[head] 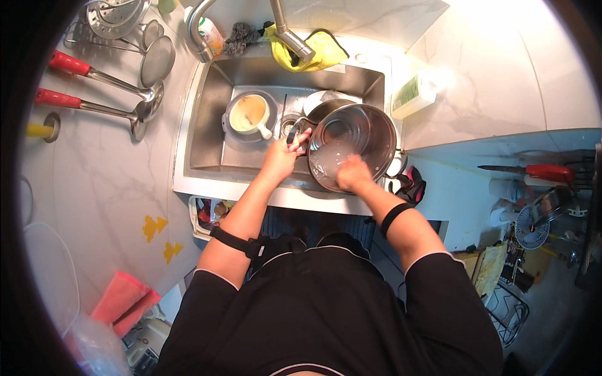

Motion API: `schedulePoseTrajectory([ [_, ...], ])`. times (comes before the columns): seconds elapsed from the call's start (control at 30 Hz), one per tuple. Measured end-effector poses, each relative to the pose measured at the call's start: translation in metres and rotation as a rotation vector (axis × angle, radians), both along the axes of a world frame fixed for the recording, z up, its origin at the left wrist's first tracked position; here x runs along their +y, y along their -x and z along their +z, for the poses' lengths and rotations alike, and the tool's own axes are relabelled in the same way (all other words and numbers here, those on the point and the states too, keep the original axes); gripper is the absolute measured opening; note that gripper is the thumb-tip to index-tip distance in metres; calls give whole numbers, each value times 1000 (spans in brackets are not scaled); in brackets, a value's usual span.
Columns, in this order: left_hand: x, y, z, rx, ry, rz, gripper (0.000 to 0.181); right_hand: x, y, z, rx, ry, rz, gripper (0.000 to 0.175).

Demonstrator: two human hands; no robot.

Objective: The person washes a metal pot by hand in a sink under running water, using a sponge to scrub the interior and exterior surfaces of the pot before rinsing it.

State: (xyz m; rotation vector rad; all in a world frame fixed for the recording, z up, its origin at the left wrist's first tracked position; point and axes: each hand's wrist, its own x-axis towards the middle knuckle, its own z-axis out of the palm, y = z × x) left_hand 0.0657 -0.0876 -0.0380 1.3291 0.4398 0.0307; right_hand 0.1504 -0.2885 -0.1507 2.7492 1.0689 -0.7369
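A deep stainless-steel pot (383,136) is tilted over the right side of the sink (204,136), its mouth towards me, with some cloudy water inside. My left hand (282,155) grips the pot's left handle (297,129). Inside the lower rim is my right hand (352,173), slightly blurred, its fingers bent by the water; whether it holds anything cannot be told. Behind the pot, another dark pot (324,109) and a white dish (312,99) are partly hidden. At the left of the sink a cream pan with a short handle (248,113) sits on a grey round lid or dish (230,129).
A metal faucet (202,49) and another spout (298,44) hang over the back edge, near a yellow cloth (324,51). A white bottle (414,97) stands right of the sink. Red-handled ladles (113,82) hang at left. A pink-and-black item (414,185) lies by the right front corner.
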Motion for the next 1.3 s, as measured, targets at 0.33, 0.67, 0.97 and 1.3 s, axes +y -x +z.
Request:
schedulePoseTrajectory([
  [0.33, 3, 3, 7, 124, -56, 15, 26, 136, -21, 121, 1188, -1708, -1525, 54],
  [0.67, 0, -4, 2, -10, -70, -1, 27, 63, 34, 75, 499, -1134, -218, 59],
  [0.97, 2, -1, -4, -20, 32, 32, 27, 24, 48, 80, 552, -923, -91, 52],
  [1.3, 3, 1, -1, 4, -15, 2, 27, -16, 10, 92, 832, -475, 87, 51],
])
